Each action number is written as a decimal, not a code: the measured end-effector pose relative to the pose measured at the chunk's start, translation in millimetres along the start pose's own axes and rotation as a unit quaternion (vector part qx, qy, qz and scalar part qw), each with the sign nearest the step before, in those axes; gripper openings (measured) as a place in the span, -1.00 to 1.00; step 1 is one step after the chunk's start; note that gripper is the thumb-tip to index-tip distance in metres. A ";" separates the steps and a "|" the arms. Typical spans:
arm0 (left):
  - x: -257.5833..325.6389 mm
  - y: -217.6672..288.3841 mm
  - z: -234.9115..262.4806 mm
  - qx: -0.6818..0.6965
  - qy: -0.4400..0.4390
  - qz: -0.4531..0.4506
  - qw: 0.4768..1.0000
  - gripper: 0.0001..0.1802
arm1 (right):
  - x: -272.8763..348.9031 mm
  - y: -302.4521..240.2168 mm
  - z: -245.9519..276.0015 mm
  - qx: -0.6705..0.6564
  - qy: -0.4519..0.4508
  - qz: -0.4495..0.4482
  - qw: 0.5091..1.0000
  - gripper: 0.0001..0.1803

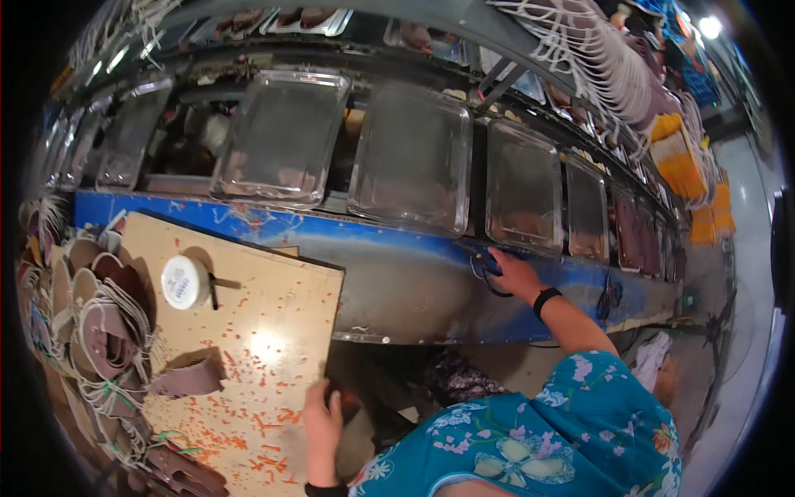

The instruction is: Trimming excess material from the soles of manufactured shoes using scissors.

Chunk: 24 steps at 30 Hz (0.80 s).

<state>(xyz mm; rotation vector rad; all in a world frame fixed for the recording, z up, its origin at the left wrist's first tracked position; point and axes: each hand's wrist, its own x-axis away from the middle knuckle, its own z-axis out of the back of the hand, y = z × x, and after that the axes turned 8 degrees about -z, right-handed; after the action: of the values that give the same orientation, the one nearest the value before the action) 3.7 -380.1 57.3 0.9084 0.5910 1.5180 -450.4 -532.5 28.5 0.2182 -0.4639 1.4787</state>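
Where the metal ledge [389, 290] runs below the row of clear trays [523, 186], the head view shows dark scissors [499, 291] with two round finger loops. Their long way seems to go on a slant, with the loops low and right and a thin tip up and left, by the trays, but the tip is hard to see. The right hand [517, 276] is at the loops and hides part of them. Its fingers are bent, and I cannot tell if they pinch the scissors. The trays stand just past the tip, like a wall. Farther right on the ledge is a dark looped thing [611, 296].

The left hand [323, 417] is by the edge of a tan board [306, 308], fingers close together, thumb a bit apart. On the board are orange bits [267, 427], a brown piece [189, 378] and a white tub [184, 282]. Left of it is a pile of brown straps [108, 335].
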 end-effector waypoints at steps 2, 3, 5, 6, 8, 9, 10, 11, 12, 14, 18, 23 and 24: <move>-42.5 0.5 -14.2 -0.018 0.070 -0.027 0.997 -0.71 | -13.3 1.4 1.9 0.016 0.001 0.026 1.000 -0.28; -61.3 -6.4 -21.6 -0.024 0.112 -0.053 0.992 -0.69 | -16.2 0.0 3.7 0.054 -0.019 0.024 0.998 -0.29; -100.2 -7.8 -26.4 -0.071 0.161 -0.079 0.981 -0.62 | -16.8 2.6 9.6 0.115 -0.040 0.029 0.992 -0.34; -117.0 -8.3 -27.0 -0.090 0.167 -0.063 0.980 -0.60 | -19.6 2.3 15.1 0.135 -0.042 0.038 0.989 -0.38; -140.7 -21.2 -29.1 -0.121 0.201 -0.032 0.972 -0.59 | -28.9 -21.8 47.8 0.055 -0.127 0.019 0.990 -0.42; -148.6 -28.1 -31.9 -0.129 0.224 -0.017 0.966 -0.58 | -35.1 -35.7 65.6 -0.036 -0.210 -0.007 0.977 -0.45; -153.2 -35.9 -34.8 -0.140 0.244 0.000 0.960 -0.57 | -44.6 -48.1 81.9 -0.025 -0.213 -0.002 0.977 -0.45; -154.6 -49.7 -36.7 -0.146 0.238 -0.015 0.960 -0.54 | -56.9 -61.7 99.0 -0.084 -0.283 -0.020 0.955 -0.46; -159.9 -51.0 -38.5 -0.169 0.227 -0.028 0.959 -0.51 | -71.7 -72.7 116.6 -0.140 -0.346 -0.044 0.927 -0.47; -165.0 -54.2 -46.9 -0.269 0.223 -0.034 0.936 -0.52 | -113.5 -82.0 137.9 -0.179 -0.332 -0.012 0.926 -0.50; -164.0 -59.2 -55.4 -0.307 0.194 0.025 0.931 -0.54 | -232.6 -100.6 169.1 -0.299 -0.227 -0.052 0.925 -0.57; -168.1 -62.9 -57.9 -0.345 0.151 0.041 0.925 -0.51 | -406.9 -61.8 215.7 -0.287 -0.012 -0.097 0.953 -0.66; -164.6 -67.7 -59.6 -0.321 0.163 0.037 0.932 -0.51 | -427.7 -69.4 226.3 -0.225 0.026 -0.099 0.969 -0.68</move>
<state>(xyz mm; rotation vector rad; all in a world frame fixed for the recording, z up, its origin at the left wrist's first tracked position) -8.2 -522.2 -64.6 0.1761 0.2528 1.7899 -430.2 -1020.0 57.6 -0.1315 -0.7008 1.1463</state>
